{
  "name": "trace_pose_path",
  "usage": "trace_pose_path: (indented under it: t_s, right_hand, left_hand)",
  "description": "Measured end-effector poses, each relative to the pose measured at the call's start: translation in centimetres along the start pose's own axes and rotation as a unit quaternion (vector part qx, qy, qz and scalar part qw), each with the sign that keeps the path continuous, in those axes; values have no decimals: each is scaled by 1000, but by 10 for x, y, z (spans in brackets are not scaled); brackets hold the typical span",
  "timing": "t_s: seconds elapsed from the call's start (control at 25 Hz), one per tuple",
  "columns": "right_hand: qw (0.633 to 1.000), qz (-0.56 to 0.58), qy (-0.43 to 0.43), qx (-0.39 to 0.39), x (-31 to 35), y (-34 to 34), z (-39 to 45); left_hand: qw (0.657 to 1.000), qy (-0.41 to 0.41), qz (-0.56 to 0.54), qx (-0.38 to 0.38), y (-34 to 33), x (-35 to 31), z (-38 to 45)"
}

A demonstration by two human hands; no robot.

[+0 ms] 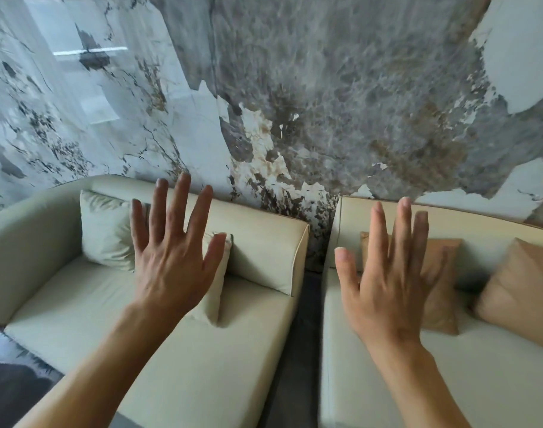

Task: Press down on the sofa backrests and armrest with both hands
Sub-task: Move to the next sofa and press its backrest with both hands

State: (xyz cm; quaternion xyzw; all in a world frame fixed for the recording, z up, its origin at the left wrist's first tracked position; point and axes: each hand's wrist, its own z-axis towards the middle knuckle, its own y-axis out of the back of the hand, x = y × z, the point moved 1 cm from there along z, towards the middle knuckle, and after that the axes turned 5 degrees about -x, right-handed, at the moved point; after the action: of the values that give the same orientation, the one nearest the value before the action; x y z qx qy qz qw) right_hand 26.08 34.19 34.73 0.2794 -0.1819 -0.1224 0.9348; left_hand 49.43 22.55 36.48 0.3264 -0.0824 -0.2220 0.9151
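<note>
Two pale cream sofa sections stand side by side against a marble wall. The left section has a backrest (264, 239) and a curved armrest (26, 242) at its far left. The right section's backrest (468, 220) runs along the wall. My left hand (174, 257) is raised over the left seat with fingers spread, holding nothing, in front of a cream cushion (106, 230). My right hand (390, 279) hovers over the right seat, fingers spread and empty, in front of a tan cushion (440, 273). Neither hand touches the sofa.
A narrow dark gap (307, 335) separates the two sofa sections. A second tan cushion (520, 291) leans at the right. A patterned grey rug (13, 359) lies on the floor at lower left. The grey and white marble wall (295, 88) rises close behind both backrests.
</note>
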Motion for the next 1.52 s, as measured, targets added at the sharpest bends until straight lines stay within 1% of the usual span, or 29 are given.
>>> trace_pose_path:
  t_s: [0.2,0.32,0.52,0.64,0.76,0.88,1.0,1.08,1.24,1.36,1.52]
  right_hand:
    - [1000,6,7,12,42,-36,2]
    - [1000,-14,12,20,80,-65,-1]
    - [997,-72,-2,32,166,-125,-5]
    - [993,-105,-12,51,202,-154,-3]
    - [986,-147,-26,74,218,-184,1]
    - [981,-169,-37,91,213,-211,1]
    - [977,-171,-41,121,192,-261,0]
    - [975,-168,-35,140,167,-310,-3]
    - [978,-122,-15,167,118,-419,-16]
    - [971,-122,-15,203,75,-504,-27]
    - [967,-133,-32,213,31,-595,-48]
  left_hand:
    - [1000,-3,11,-12,-16,44,2]
    - [1000,-7,-1,-17,-40,89,5]
    - [998,-24,-52,14,-95,183,28]
    - [996,-37,-77,34,-129,222,41]
    - [992,-62,-92,65,-173,242,56]
    - [988,-75,-105,88,-211,241,54]
    - [982,-87,-123,118,-268,228,52]
    - [979,-93,-122,133,-318,215,48]
    - [971,-108,-131,170,-421,193,29]
    - [969,-99,-115,195,-507,181,18]
    - [962,-101,-113,227,-607,174,3]
